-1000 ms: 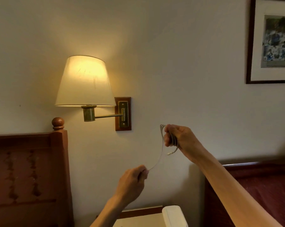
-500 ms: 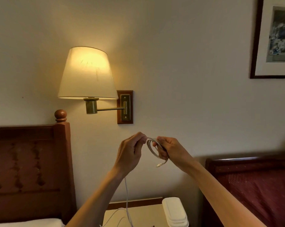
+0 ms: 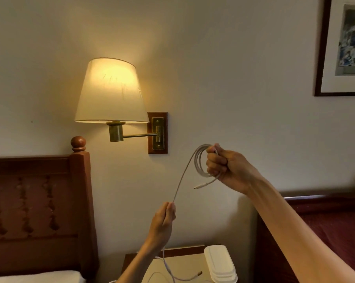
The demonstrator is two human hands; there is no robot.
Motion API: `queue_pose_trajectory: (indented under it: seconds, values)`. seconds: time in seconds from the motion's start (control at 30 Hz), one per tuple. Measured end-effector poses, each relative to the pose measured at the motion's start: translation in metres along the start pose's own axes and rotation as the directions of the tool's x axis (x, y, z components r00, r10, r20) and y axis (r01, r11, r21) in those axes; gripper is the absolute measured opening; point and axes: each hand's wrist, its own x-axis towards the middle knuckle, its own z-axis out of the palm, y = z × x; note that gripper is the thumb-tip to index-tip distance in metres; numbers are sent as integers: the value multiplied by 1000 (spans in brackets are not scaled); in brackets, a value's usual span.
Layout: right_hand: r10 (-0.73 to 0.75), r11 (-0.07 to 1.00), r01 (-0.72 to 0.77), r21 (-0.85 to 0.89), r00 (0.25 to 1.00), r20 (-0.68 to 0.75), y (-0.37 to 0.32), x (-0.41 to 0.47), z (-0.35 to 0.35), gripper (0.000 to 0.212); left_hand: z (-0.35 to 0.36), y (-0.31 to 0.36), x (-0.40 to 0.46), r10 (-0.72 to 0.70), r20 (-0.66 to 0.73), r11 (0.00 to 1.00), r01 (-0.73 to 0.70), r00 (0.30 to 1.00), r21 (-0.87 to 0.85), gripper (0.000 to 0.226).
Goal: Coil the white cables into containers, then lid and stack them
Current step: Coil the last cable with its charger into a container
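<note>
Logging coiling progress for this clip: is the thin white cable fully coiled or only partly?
Partly coiled. The right hand grips several loops of the thin white cable; a straight run leads down to the left hand, with slack below.

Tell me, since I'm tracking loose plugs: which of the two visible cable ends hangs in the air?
The plug dangling just below the right hand, beneath the coil. The other plug lies on the nightstand.

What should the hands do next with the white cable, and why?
Probably bring the left hand up to the right hand to lay on one more loop. The right hand grips a few finished loops of the white cable, the left pinches the straight stretch below them, and more loose cable trails down onto the nightstand, so coiling is not done.
</note>
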Motion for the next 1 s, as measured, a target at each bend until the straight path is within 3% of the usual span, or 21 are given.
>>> queue_pose_trajectory:
  seconds: [0.07,0.13,0.2,0.27,0.37,0.47,0.57,0.77,0.9,1.0]
  values:
    - [-44,993,35,-116,997,-69,-4,3,-1,35,3,-8,-9,-85,65,996,86,994,-12,32]
    - [-137,937,81,-339,980,-145,1,6,-3,34,4,-1,-11,-67,168,995,54,984,78,29]
    - [-269,777,118,-619,950,-156,13,11,-7,34,4,18,-9,-37,323,989,-12,946,147,32]
    - [-313,608,103,-788,942,-119,28,13,-10,34,2,39,-6,-24,427,988,-43,904,146,30]
    - [-245,511,68,-857,967,-70,51,11,-13,29,-4,62,-2,1,484,997,-36,875,63,31]
    - [-171,470,66,-880,985,-18,71,7,-11,27,-11,77,2,59,452,995,-15,890,-100,29]
    - [-122,473,69,-878,993,12,80,3,-14,29,-19,80,8,86,335,985,-29,938,-171,30]
    - [50,504,1,-864,998,30,83,0,-11,37,-22,65,13,100,200,989,-76,975,-127,34]
    - [132,645,-147,-750,988,-81,79,3,-13,41,-10,55,11,156,155,987,-147,976,-64,28]
    - [207,836,-247,-491,969,-135,76,1,-17,39,-8,23,9,115,134,993,-120,984,24,25]
